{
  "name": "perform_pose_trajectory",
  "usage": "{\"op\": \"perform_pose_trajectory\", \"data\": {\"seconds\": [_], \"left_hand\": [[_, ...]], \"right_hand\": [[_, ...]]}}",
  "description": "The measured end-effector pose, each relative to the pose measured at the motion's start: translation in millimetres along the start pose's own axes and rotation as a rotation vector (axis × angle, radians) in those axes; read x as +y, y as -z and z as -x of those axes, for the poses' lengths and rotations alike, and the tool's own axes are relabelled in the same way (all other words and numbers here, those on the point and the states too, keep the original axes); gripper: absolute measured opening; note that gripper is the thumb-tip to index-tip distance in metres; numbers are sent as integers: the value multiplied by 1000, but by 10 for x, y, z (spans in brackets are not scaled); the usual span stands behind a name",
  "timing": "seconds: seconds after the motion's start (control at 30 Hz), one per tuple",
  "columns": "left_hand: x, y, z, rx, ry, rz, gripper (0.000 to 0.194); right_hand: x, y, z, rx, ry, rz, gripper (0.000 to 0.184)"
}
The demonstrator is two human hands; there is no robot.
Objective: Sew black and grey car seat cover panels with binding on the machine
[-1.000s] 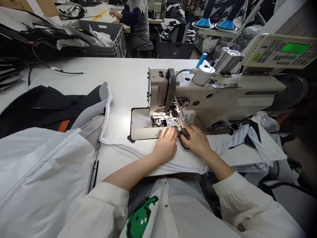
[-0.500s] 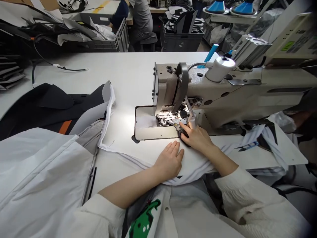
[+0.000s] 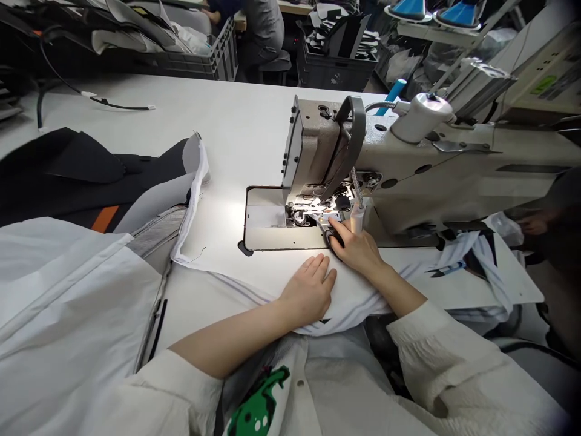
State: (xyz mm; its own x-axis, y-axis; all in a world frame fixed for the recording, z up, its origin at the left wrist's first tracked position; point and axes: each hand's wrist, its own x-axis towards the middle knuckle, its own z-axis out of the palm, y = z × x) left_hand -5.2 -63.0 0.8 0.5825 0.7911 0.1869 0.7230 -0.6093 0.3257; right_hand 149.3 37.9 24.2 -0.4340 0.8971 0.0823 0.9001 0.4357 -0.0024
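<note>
My left hand [image 3: 308, 290] lies flat on the white table, fingers stretched out and holding nothing. My right hand [image 3: 356, 247] is closed on the black handles of a pair of scissors [image 3: 334, 235]. Their blades point left, toward the lit needle area of the sewing machine [image 3: 313, 209]. A white strip with grey stripes [image 3: 349, 321] runs along the table's front edge, partly beneath my left hand and wrist. It joins a white-edged grey and black fabric piece [image 3: 154, 200] on the left.
White fabric [image 3: 68, 290] covers the table's left front. A thin black cable [image 3: 122, 106] lies at the back left. Light blue thread snips [image 3: 447, 269] lie at the right. Beyond the table are grey crates [image 3: 338, 69] and a seated person [image 3: 263, 30].
My view has shifted slightly. The right hand and scissors stay by the needle area, with the fingers covering more of the handles. My left hand remains flat on the table.
</note>
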Motion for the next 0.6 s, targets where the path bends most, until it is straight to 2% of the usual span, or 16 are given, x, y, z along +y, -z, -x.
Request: {"op": "perform_pose_trajectory", "data": {"seconds": [0.27,0.43,0.6], "left_hand": [[-4,-15,-7,36,-11,-28,47],[-11,-20,-7,36,-7,-23,48],[-13,-43,-7,45,-11,-10,47]], "right_hand": [[39,132,-27,-67,69,124,47],[16,84,-60,-75,86,93,47],[10,23,-53,-19,77,17,48]]}}
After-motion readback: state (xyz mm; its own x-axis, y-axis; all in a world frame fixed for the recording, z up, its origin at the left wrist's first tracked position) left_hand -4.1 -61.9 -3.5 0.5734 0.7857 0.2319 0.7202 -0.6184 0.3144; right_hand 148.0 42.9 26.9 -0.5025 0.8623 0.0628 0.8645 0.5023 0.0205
